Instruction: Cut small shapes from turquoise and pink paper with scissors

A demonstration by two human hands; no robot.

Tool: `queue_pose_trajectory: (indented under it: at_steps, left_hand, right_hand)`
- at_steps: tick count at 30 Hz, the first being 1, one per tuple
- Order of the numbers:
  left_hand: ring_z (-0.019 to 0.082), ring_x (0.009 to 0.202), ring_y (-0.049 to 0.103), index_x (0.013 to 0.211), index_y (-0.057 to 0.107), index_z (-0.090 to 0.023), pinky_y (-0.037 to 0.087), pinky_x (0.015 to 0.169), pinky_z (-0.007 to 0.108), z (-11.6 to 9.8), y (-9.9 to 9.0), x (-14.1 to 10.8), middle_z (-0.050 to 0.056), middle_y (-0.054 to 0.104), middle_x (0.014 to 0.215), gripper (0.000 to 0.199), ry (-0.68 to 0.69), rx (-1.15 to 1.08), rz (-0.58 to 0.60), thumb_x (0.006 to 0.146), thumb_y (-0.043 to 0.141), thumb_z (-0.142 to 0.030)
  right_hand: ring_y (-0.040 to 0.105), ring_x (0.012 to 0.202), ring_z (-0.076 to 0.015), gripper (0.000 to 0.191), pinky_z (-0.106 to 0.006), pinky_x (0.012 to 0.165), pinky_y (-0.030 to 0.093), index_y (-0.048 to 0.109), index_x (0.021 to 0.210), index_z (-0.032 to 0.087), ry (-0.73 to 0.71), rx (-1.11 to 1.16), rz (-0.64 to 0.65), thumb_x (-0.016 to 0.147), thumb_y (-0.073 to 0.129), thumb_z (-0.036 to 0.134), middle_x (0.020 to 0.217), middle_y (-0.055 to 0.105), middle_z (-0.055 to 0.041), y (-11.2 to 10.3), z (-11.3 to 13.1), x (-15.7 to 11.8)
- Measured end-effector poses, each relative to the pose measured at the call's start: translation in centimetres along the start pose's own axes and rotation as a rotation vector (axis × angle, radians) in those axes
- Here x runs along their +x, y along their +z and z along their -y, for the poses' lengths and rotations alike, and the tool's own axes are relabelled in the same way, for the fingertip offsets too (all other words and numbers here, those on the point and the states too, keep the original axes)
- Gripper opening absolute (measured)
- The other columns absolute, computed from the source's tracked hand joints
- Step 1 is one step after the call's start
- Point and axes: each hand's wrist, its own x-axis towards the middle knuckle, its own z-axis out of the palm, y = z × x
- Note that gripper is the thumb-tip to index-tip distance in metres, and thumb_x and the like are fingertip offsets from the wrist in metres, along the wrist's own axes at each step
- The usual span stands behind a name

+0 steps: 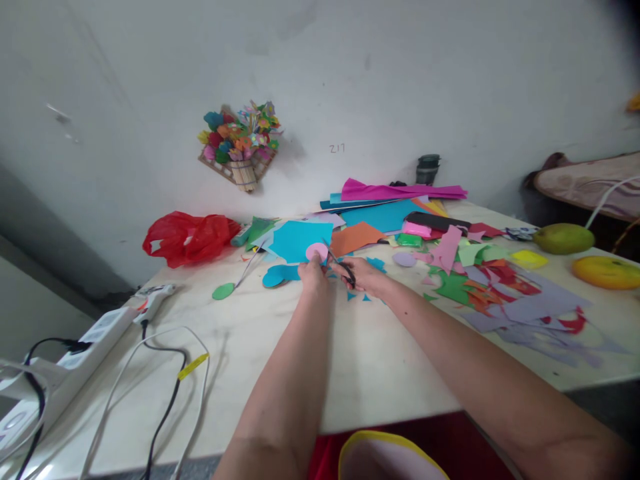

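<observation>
Between the thumb and fingers of my left hand (313, 272) is a pink paper circle (317, 251). It overlaps the lower edge of a blue paper sheet (297, 239); whether that sheet is pinched too, I cannot tell. My right hand (369, 275) is closed on the handles of dark scissors (349, 272), whose blades point toward the pink circle's right edge. Rounded blue paper pieces (274, 276) lie just left of my left hand. Small blue offcuts (366, 298) are scattered under and around my right hand. Behind the scissors rests an orange paper piece (357, 238).
Coloured paper scraps (530, 300) spread across the right side, near two mangoes (564, 238). Paper sheets (385, 215) are stacked along the wall. A red plastic bag (190, 237), a green circle (223, 291), a power strip (95, 340) and cables (173, 393) occupy the left.
</observation>
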Motion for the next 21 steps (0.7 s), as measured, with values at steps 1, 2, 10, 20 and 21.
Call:
queue_pose_trajectory:
  at_steps: [1,2,10,20,21]
  left_hand:
    - [0.014,0.055,0.062,0.073,0.052,-0.016,0.052,0.062,0.029,-0.07,0.03,-0.05,0.000,0.057,0.062,0.015,-0.002,0.002,-0.008,0.080,0.065,-0.017]
    - [0.014,0.054,0.061,0.074,0.052,-0.015,0.053,0.062,0.029,-0.14,0.06,-0.11,0.001,0.058,0.062,0.014,-0.005,0.000,-0.014,0.080,0.065,-0.017]
    - [0.013,0.056,0.062,0.076,0.054,-0.015,0.054,0.063,0.028,-0.64,0.12,-0.25,0.001,0.060,0.066,0.014,-0.032,-0.037,-0.011,0.078,0.068,-0.014]
    - [0.013,0.058,0.061,0.071,0.051,-0.015,0.053,0.064,0.029,-0.93,0.15,-0.33,0.001,0.058,0.065,0.018,-0.049,-0.049,-0.032,0.075,0.069,-0.013]
    - [0.013,0.059,0.061,0.071,0.051,-0.015,0.053,0.063,0.029,-0.94,0.14,-0.30,0.001,0.058,0.065,0.018,-0.049,-0.052,-0.028,0.075,0.069,-0.012]
  right_hand:
    - [0.040,0.033,-0.0040,0.031,-0.015,0.029,0.024,0.051,0.073,0.018,-0.002,0.004,-0.002,0.086,0.072,0.036,0.048,0.047,0.0067,0.01,-0.03,0.03]
    - [0.040,0.033,-0.0041,0.030,-0.015,0.030,0.025,0.052,0.073,0.018,-0.001,0.007,-0.003,0.085,0.072,0.036,0.048,0.047,0.0068,0.02,-0.01,0.03]
    - [0.038,0.035,-0.0047,0.033,-0.017,0.030,0.022,0.051,0.069,0.018,-0.006,-0.001,-0.012,0.080,0.076,0.036,0.047,0.046,0.0065,-0.07,0.77,-0.54]
    - [0.035,0.038,-0.0059,0.032,-0.018,0.036,0.027,0.049,0.063,0.019,-0.013,0.048,-0.024,0.079,0.070,0.037,0.047,0.043,0.0062,-0.30,-0.10,0.34]
    - [0.035,0.038,-0.0060,0.033,-0.018,0.036,0.028,0.048,0.063,0.019,-0.026,0.050,-0.015,0.079,0.069,0.039,0.048,0.043,0.0063,-0.32,-0.17,0.42]
